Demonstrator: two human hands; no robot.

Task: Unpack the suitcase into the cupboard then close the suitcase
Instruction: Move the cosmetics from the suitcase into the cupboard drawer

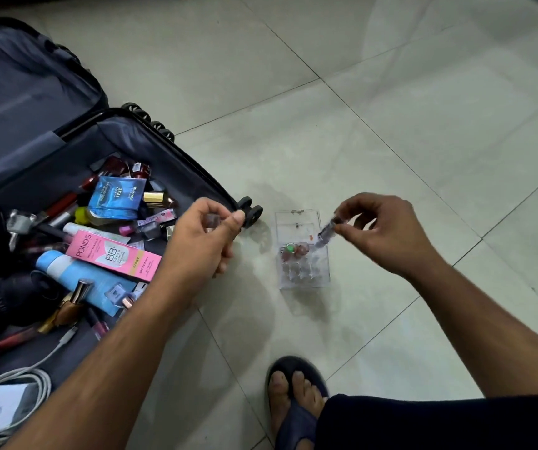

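- Left hand (207,235): bare, no glove, ring or watch visible.
- Left forearm (125,345): bare along its whole visible length; no sleeve in frame.
- Right hand (381,233): bare, no glove, ring or wristband visible.
- Right forearm (475,323): bare to the frame edge; no sleeve in frame.
- Foot (293,397): toes uncovered, nails short.
- Sandal (297,423): dark blue, open-toed, with one broad strap across the foot.
- Dark garment (439,423): black or very dark fabric, plain, no visible markings; type cannot be told.
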